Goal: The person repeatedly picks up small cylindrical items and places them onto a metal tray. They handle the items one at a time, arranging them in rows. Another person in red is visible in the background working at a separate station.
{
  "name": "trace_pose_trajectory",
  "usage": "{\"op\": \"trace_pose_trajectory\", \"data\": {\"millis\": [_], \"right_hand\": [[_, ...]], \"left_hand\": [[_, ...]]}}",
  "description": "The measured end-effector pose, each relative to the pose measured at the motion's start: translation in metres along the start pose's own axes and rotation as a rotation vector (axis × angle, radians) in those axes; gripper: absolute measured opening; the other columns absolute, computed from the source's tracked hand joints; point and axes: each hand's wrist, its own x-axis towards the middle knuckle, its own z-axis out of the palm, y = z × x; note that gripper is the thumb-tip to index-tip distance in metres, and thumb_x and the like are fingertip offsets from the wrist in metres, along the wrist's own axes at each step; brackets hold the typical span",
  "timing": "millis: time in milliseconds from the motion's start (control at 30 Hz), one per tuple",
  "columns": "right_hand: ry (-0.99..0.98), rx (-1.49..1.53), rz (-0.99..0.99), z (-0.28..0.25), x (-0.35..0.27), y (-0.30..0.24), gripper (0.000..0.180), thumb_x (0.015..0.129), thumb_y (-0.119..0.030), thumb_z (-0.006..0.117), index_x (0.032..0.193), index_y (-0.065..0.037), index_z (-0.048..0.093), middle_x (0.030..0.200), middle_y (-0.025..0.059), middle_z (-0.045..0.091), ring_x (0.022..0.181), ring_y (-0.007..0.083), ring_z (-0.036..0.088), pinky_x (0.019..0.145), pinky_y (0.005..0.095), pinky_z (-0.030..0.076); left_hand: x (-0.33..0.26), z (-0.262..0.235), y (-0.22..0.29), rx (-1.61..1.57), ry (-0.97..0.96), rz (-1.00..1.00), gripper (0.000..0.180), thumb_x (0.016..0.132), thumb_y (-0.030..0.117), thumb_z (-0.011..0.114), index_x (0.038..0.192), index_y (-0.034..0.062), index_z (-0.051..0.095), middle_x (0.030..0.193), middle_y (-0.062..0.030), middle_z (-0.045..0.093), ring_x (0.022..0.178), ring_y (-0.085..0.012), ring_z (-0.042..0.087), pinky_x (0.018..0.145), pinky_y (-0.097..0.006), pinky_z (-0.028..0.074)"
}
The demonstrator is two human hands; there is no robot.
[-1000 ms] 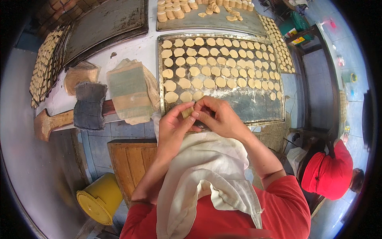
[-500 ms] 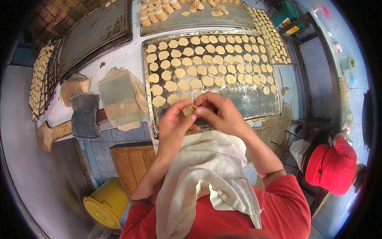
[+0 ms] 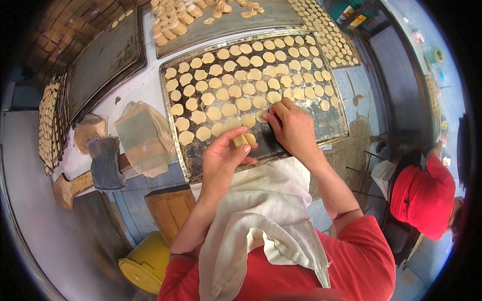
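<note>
Head view: left hand clenching a small stack of dough discs over the baking tray; right hand, parted from it since half a second ago, now pressing one disc flat beside the filled rows, fingers extended.

A dark, bare baking tray lies at the upper left of the frame, and stacked pale rounds run down the left edge beside it. Below it, at middle left, sit a folded stack of brownish cloths, a grey folded cloth and a wooden paddle handle. At the top centre a second metal tray carries small heaps of dough pieces. A yellow bucket stands at the lower left, with a wooden stool just above it. At the right edge a person in a red top crouches.
</note>
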Motion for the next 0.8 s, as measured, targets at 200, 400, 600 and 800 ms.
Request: {"op": "trace_pose_trajectory", "data": {"millis": [200,400,600,800], "right_hand": [[-0.126,0.344,-0.106,-0.01,-0.006,0.008,0.023,0.101,-0.024,0.082,0.106,-0.004,0.074,0.09,0.0129,0.069,0.075,0.0313,0.069,0.067,0.0415,0.052],[-0.107,0.19,0.078,-0.024,-0.005,0.018,0.016,0.1,-0.02,0.079,0.102,-0.005,0.074,0.092,0.0169,0.072,0.077,0.0375,0.069,0.067,0.0456,0.053],[-0.085,0.5,0.1,-0.028,-0.015,0.019,0.013,0.101,-0.017,0.076,0.103,-0.004,0.074,0.092,0.0141,0.071,0.082,0.0365,0.07,0.073,0.0435,0.054],[0.003,0.036,0.033,-0.036,-0.005,0.036,0.017,0.098,-0.017,0.078,0.11,-0.006,0.073,0.104,0.0154,0.073,0.084,0.0394,0.07,0.073,0.0463,0.055]], "left_hand": [[0.008,0.013,-0.003,0.005,-0.042,0.004,0.041,0.108,-0.001,0.068,0.149,-0.0054,0.062,0.128,-0.0128,0.072,0.115,-0.0202,0.074,0.086,-0.034,0.07],[0.015,0.026,-0.005,0.0,-0.028,0.026,0.043,0.108,0.0,0.068,0.15,-0.0062,0.06,0.128,-0.0126,0.072,0.117,-0.0205,0.073,0.088,-0.034,0.069],[0.022,0.033,-0.008,0.042,-0.07,0.006,0.042,0.109,0.0,0.067,0.15,-0.0068,0.059,0.128,-0.0125,0.072,0.115,-0.018,0.073,0.087,-0.034,0.069],[0.026,0.042,-0.008,0.074,-0.068,-0.008,0.041,0.109,-0.001,0.066,0.149,-0.0074,0.06,0.13,-0.0133,0.072,0.116,-0.0192,0.073,0.088,-0.034,0.07]]}}
